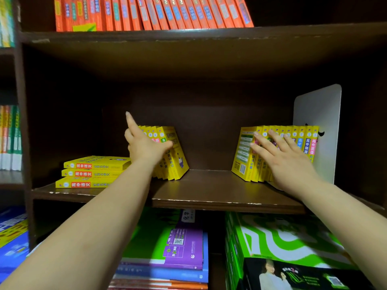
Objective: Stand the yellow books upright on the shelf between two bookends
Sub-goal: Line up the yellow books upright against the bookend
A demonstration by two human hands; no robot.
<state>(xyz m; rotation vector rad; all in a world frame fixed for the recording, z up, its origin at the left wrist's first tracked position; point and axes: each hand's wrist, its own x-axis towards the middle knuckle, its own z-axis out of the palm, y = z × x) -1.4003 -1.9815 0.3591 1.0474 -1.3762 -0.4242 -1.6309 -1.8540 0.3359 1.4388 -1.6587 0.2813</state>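
Observation:
On the middle shelf [209,197], a left group of yellow books [173,151] stands leaning. My left hand [144,145] grips that group from the left, index finger pointing up. A right group of yellow books [247,153] stands leaning against a white bookend [318,114] at the right. My right hand [287,162] lies flat on the spines of that group, fingers spread. Three more yellow books [92,172] lie stacked flat at the left of the shelf. A wide gap separates the two standing groups. Only one bookend shows.
Orange books [150,13] line the shelf above. Below lie stacks of purple and blue books [184,248] and green-and-white books [282,241]. A dark wooden upright [23,122] bounds the shelf on the left, with more books beyond it.

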